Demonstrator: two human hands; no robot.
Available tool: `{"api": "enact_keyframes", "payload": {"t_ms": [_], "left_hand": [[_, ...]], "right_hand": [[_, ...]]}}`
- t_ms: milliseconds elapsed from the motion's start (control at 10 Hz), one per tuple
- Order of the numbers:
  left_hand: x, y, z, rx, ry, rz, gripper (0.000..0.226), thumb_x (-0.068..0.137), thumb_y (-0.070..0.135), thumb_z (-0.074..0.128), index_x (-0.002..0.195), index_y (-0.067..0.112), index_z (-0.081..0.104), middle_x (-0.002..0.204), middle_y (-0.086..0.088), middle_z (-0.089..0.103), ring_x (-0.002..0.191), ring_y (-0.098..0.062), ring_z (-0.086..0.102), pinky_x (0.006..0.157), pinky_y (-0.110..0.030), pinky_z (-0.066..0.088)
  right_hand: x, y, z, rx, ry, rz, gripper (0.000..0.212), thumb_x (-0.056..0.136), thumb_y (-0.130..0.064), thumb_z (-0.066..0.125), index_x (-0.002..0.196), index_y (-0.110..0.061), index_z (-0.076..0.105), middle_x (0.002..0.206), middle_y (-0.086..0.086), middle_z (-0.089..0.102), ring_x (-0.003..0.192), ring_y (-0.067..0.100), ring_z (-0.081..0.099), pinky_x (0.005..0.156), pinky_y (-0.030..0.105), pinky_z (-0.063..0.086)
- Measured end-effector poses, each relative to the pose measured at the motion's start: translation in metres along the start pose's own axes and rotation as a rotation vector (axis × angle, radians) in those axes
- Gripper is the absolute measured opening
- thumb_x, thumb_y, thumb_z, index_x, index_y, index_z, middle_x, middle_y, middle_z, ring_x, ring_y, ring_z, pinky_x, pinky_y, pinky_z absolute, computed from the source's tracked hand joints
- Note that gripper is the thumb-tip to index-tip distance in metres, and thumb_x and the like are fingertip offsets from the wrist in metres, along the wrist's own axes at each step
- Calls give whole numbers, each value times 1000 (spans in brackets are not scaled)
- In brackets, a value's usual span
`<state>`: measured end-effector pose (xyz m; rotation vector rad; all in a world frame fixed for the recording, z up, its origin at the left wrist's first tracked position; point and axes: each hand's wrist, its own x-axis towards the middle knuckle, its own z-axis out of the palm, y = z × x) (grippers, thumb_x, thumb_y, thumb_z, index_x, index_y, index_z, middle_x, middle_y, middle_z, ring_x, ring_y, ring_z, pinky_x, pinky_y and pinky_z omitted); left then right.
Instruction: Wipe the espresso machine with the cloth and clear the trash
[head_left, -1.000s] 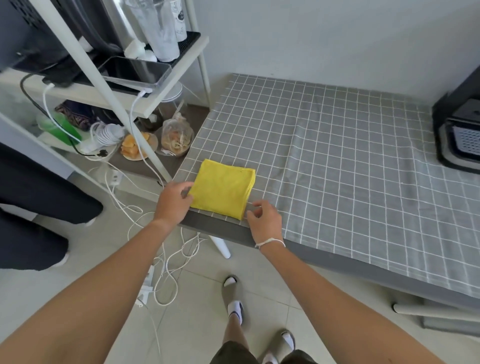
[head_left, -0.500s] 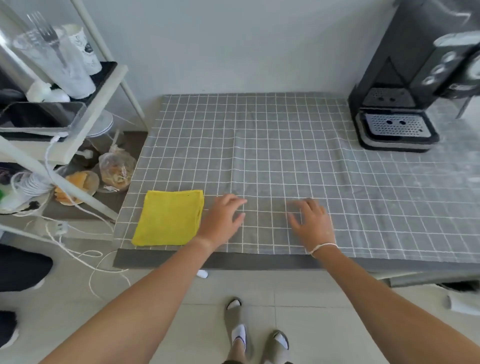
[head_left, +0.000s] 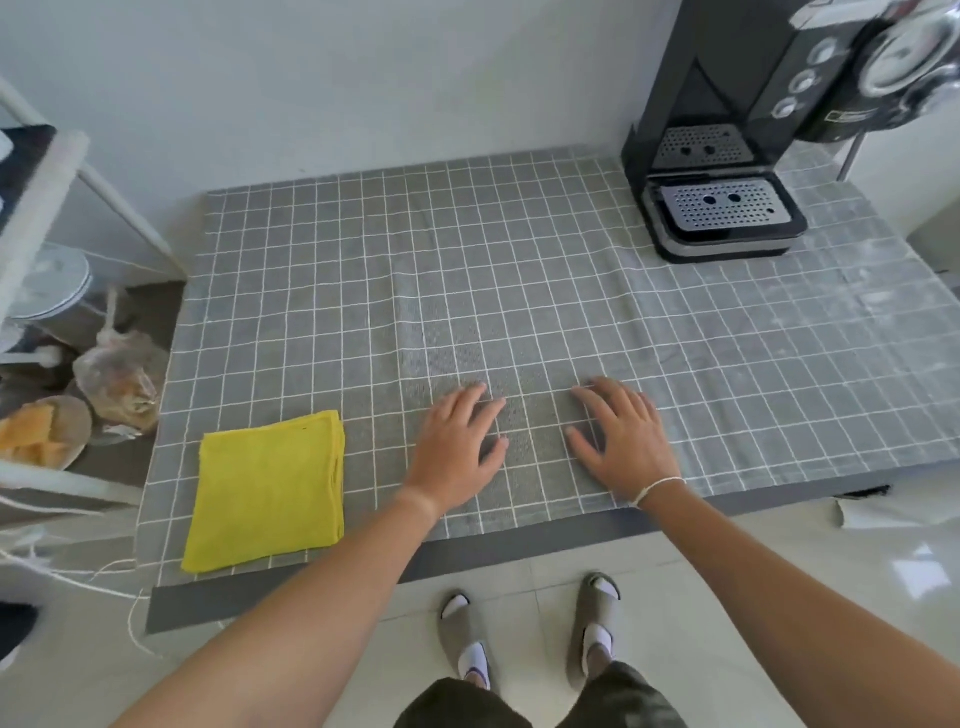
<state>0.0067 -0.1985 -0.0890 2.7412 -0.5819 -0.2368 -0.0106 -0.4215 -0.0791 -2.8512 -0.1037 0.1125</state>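
Near table edge, folded yellow cloth (head_left: 267, 491)

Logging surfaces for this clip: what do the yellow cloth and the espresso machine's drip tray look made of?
Yellow cloth: soft, matte fabric, probably microfibre; folded in layers with a fuzzy surface. Drip tray: perforated grate looks like brushed metal, silvery and faintly shiny, set in a glossy black surround, likely plastic.

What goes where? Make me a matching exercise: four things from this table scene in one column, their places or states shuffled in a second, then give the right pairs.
Column 1
1. yellow cloth
2. espresso machine
3. left hand
4. right hand

Column 2
A. far right of the table, against the wall
B. flat on the tablecloth, a string round its wrist
C. folded, near the table's front left corner
D. flat on the tablecloth, just right of the cloth

Pairs: 1-C, 2-A, 3-D, 4-B
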Motion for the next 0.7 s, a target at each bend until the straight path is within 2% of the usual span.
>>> {"api": "enact_keyframes", "payload": {"t_ms": [200,400,600,700], "left_hand": [[1,-1,11,72,59,-28,49,90,44,39,133,22,47,144,-5,44,136,-28,36,116,-47,24],[0,2,10,90,46,-59,49,90,46,38,134,25,44,146,-3,42,138,-26,34,117,-45,22],[0,2,13,101,67,-57,49,88,44,41,133,25,46,144,-2,44,135,-26,38,115,-46,28],[0,6,12,94,75,-69,48,88,44,43,132,25,47,143,-2,46,134,-26,39,115,-43,26]], "right_hand": [[16,14,4,-41,-38,-84,61,81,-57,30,132,-25,45,145,6,41,137,27,32,116,40,12],[17,18,10,-11,-43,-95,59,82,-56,33,132,-26,45,146,5,40,137,27,33,117,44,18],[18,22,12,-20,-42,-112,58,82,-55,34,131,-26,45,145,6,42,136,29,34,116,45,17],[20,20,6,263,15,-128,53,81,-52,42,127,-27,49,139,5,48,131,23,39,112,51,29]]}}
